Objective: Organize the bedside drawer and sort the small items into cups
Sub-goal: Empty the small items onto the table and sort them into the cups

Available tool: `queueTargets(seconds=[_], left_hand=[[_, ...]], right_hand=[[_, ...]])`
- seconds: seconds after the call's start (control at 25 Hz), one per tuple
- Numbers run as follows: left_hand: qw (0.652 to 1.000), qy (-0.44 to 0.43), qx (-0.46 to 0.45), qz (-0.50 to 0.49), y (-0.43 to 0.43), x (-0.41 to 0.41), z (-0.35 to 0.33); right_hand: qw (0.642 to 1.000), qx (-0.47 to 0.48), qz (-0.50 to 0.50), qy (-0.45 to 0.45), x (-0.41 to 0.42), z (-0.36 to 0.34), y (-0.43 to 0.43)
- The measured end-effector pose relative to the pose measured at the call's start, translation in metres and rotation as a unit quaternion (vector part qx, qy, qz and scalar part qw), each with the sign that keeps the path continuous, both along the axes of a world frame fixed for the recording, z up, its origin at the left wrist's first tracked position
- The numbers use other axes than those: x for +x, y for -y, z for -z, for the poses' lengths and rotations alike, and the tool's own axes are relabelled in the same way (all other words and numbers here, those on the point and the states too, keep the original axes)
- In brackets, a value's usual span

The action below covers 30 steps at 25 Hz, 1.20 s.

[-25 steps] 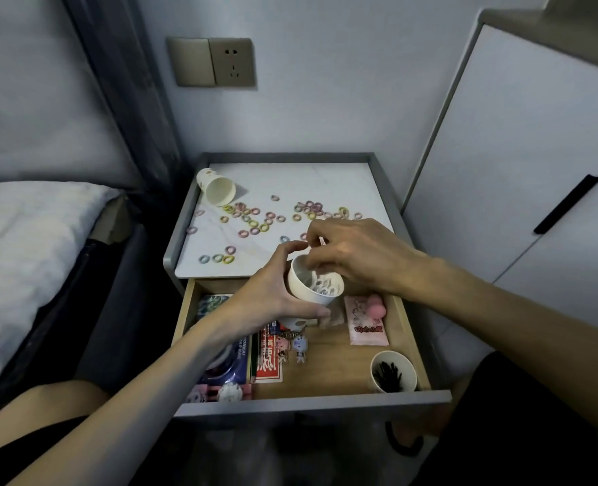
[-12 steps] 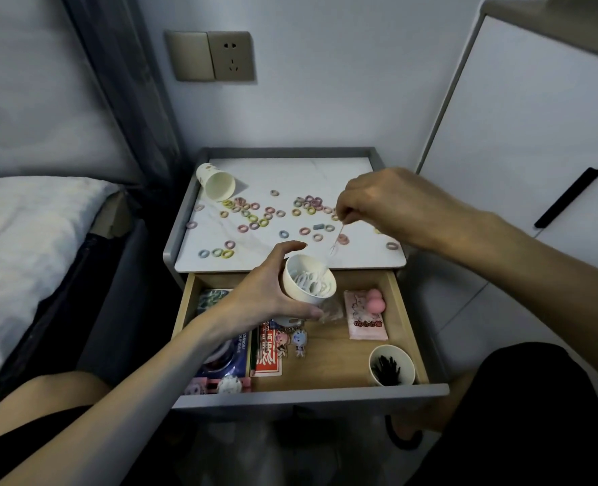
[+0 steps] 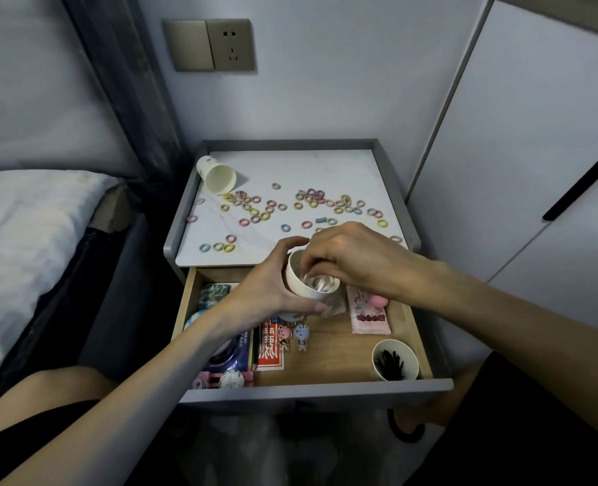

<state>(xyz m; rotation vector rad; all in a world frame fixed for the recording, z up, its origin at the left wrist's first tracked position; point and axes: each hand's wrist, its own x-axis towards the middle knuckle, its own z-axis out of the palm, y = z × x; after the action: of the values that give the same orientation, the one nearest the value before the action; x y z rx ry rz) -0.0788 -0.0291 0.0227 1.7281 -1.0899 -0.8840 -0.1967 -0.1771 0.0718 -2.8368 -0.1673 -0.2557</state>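
Note:
My left hand (image 3: 269, 292) grips a white paper cup (image 3: 310, 291) over the back of the open drawer (image 3: 315, 390). Thin white sticks lie inside the cup. My right hand (image 3: 350, 256) hovers over the cup's mouth, its curled fingertips dipping in and pinching a thin white stick. A second paper cup (image 3: 217, 178) lies tipped over at the back left of the nightstand top (image 3: 290, 163), with several small coloured hair rings (image 3: 266, 208) scattered around it. A third cup (image 3: 395, 359), holding black pins, stands in the drawer's front right corner.
The drawer also holds a pink packet (image 3: 369, 319), a red card pack (image 3: 271, 350), small keychain figures (image 3: 296, 335) and a blue pouch (image 3: 234, 352). A bed (image 3: 27, 222) lies to the left and a white wardrobe (image 3: 536, 170) to the right. The nightstand top has a raised grey rim.
My right hand, which held a thin white stick over the nightstand top half a second ago, has come back down to the cup's mouth. The left hand has kept hold of the cup.

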Motion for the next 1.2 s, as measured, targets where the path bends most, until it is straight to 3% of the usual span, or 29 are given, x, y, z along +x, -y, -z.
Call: queueTargets(seconds=[0.24, 0.48, 0.76, 0.84, 0.92, 1.0, 1.2], left_hand=[[1.000, 0.006, 0.009, -0.003, -0.002, -0.002, 0.003], [1.000, -0.002, 0.005, 0.014, 0.000, -0.008, 0.002], [1.000, -0.001, 0.005, 0.017, -0.002, -0.010, 0.000], [1.000, 0.003, 0.000, 0.015, 0.001, -0.012, -0.002], [1.000, 0.008, -0.005, 0.012, 0.003, -0.012, -0.001], [1.000, 0.012, -0.003, 0.003, 0.002, -0.007, 0.002], [1.000, 0.015, 0.009, 0.000, -0.001, -0.004, 0.007]], right_hand=[[0.999, 0.024, 0.033, 0.031, 0.000, -0.009, 0.015], [0.991, 0.126, 0.007, -0.037, -0.002, 0.007, -0.001], [0.957, 0.260, 0.096, -0.086, -0.007, -0.006, 0.001], [0.967, 0.214, 0.087, -0.105, -0.002, 0.000, -0.007], [0.980, 0.172, 0.085, -0.057, 0.001, 0.003, -0.006], [0.978, 0.188, 0.092, -0.015, -0.003, -0.001, 0.003], [0.977, 0.170, 0.035, -0.124, -0.016, 0.001, 0.002]])
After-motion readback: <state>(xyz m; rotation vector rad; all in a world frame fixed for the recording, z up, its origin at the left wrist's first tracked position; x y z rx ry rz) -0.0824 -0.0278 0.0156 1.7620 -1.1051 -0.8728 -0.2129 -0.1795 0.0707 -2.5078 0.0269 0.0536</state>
